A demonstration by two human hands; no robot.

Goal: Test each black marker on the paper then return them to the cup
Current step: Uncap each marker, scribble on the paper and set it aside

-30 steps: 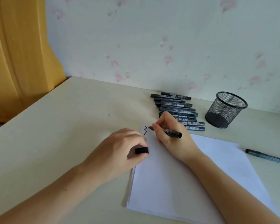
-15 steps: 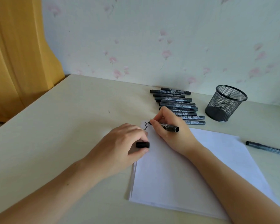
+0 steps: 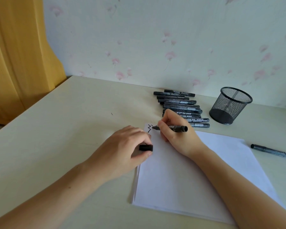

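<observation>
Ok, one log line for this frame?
right hand: marker on paper | left hand: cap | cup: empty

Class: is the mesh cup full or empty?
Empty: the mesh cup stands upright, its bare bottom visible through the mesh, no markers inside.

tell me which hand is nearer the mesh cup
Right. The right hand, holding a marker, is left of the mesh cup; the left hand, holding the cap, lies farther left.
</observation>
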